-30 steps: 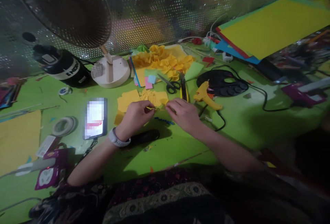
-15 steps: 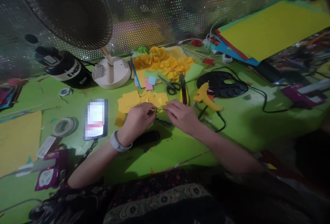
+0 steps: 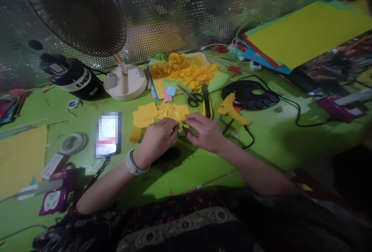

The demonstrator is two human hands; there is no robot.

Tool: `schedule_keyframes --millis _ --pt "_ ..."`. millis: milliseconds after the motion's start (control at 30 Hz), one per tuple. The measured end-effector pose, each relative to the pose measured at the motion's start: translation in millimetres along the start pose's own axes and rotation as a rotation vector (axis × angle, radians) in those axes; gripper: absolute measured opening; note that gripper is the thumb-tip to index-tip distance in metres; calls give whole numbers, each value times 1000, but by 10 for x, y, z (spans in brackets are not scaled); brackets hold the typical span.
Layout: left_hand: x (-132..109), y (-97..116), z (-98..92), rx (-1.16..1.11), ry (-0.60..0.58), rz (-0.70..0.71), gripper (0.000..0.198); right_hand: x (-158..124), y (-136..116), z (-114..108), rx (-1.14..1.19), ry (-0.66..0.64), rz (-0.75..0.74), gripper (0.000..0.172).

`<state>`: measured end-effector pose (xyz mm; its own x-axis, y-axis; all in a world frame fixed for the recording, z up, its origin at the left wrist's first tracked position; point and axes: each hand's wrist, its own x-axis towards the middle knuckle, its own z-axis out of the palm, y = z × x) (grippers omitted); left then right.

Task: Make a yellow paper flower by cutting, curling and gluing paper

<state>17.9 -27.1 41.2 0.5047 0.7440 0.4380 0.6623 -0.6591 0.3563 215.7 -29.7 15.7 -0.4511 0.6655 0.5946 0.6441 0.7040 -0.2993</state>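
In the middle of the green table, my left hand (image 3: 159,138) and my right hand (image 3: 205,132) face each other with bent fingers. Between the fingertips, both pinch a small piece of yellow paper (image 3: 181,124); its shape is mostly hidden. Just beyond lie yellow paper squares (image 3: 144,114) and a heap of crinkled yellow paper pieces (image 3: 167,109). A dark object (image 3: 175,153) rests below my left hand, partly covered. Black-handled scissors (image 3: 195,99) and a yellow box cutter (image 3: 207,105) lie behind my right hand, with a yellow hot glue gun (image 3: 231,108) to its right.
Yellow crepe-like paper flowers (image 3: 186,70) are piled at the back. A fan (image 3: 125,83), a black bottle (image 3: 77,78) and a lit phone (image 3: 107,134) stand or lie left. A black palette (image 3: 247,95), trailing cables and stacked coloured sheets (image 3: 314,31) occupy the right.
My left hand has shifted slightly right and down. My right thumb has dropped lower, parting from the forefinger, around the yellow paper. The surrounding things lie as before.
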Motion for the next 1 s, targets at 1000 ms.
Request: schedule_keyframes --millis 1000 --pt "37 -2 -60 -281 -64 -145 19 43 24 -40 -73 -31 -73 24"
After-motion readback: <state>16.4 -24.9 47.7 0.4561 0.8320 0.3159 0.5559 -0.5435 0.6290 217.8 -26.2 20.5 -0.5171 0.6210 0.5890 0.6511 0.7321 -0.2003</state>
